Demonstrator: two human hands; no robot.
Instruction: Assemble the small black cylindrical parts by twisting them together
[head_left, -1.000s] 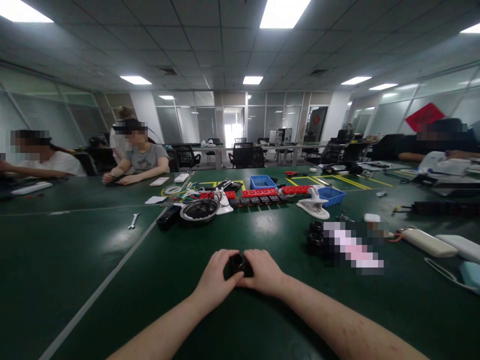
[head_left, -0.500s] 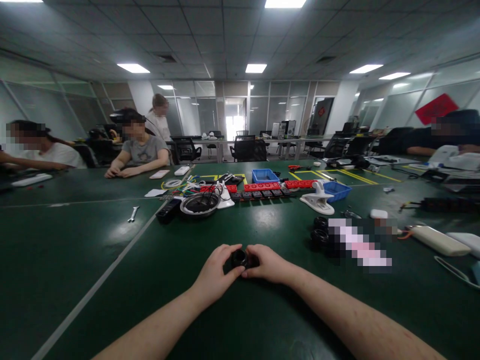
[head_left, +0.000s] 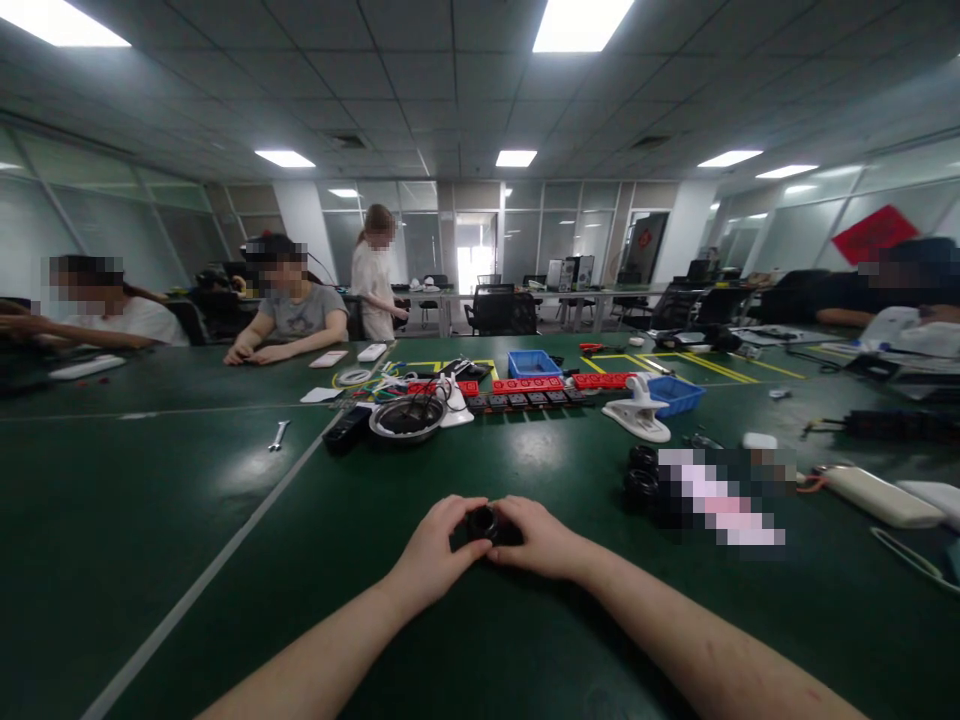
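Note:
Between my hands, low over the green table (head_left: 390,650), is a small black ring-shaped part (head_left: 482,522) with a round hole facing me. My left hand (head_left: 442,540) grips it from the left, thumb in front and fingers behind. From the other side my right hand (head_left: 536,538) closes around it, its thumb near the left thumb. The fingers cover much of the part, so its exact kind is unclear. Similar black round parts (head_left: 642,485) stand to the right, beside a blurred-out pinkish patch.
A wrench (head_left: 279,436) lies at left. Ahead are a round metal-rimmed dish (head_left: 407,420), a black handheld device (head_left: 346,428), red strips (head_left: 529,384), blue bins (head_left: 534,364) and a white clip stand (head_left: 637,408). A power bank (head_left: 879,496) lies at right. People sit around the table.
My view has tilted up slightly and turned a little left. Both hands keep their grip on the black part. In the background, the standing person has moved to the right.

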